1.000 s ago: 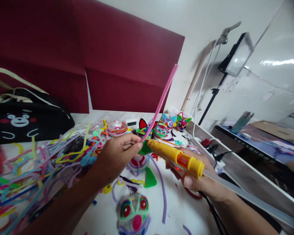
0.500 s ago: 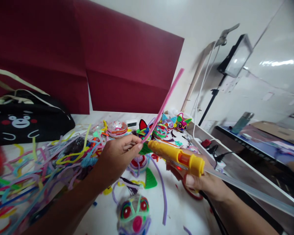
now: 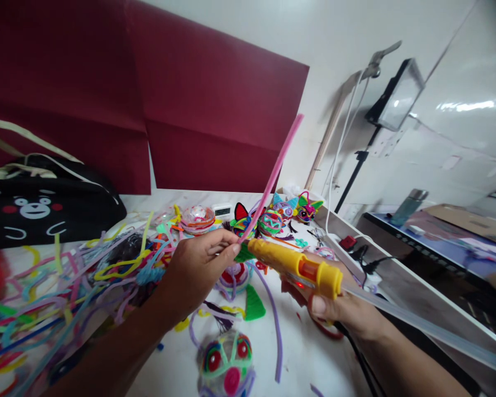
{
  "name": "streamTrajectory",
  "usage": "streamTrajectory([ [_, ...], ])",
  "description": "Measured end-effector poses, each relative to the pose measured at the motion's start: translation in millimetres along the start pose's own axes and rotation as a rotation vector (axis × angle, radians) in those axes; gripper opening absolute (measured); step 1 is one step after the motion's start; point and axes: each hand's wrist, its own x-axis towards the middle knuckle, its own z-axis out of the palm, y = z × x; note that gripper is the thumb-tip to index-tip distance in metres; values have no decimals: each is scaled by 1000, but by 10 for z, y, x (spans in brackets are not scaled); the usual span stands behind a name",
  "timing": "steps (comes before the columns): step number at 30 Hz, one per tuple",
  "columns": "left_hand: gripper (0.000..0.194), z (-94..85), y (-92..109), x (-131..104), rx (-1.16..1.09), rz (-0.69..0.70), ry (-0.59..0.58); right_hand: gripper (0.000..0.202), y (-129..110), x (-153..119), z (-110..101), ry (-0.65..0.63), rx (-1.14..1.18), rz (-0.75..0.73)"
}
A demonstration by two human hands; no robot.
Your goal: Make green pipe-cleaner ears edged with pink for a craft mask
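A pink pipe cleaner (image 3: 275,168) rises from the pinched fingertips of my left hand (image 3: 204,259), leaning up to the right. A green leaf-shaped piece (image 3: 244,253) shows just beyond those fingers; whether I hold it too is unclear. My right hand (image 3: 334,303) is wrapped round a yellow glue gun (image 3: 293,262), a clear glue stick (image 3: 421,325) trailing from its back end. The gun's nozzle is close to my left fingertips and the low end of the pipe cleaner. Below lies a clear ball decorated as a face (image 3: 227,361), with another green leaf shape (image 3: 254,303) above it.
Loose coloured pipe cleaners (image 3: 86,298) are heaped at the left, before a black bag (image 3: 49,201). Several finished colourful heads (image 3: 283,207) stand at the back. A white-edged tray wall (image 3: 413,281) with plugs runs along the right. A lamp (image 3: 399,94) stands behind it.
The pink pipe cleaner's upper end has shifted slightly left. The glue gun has moved a little to the left, its nozzle a bit nearer my left fingertips.
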Motion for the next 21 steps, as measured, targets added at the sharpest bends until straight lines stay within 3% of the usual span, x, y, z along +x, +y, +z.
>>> streamTrajectory([
  [21, 18, 5, 3, 6, 13, -4, 0, 40, -61, 22, 13, 2, 4, -41],
])
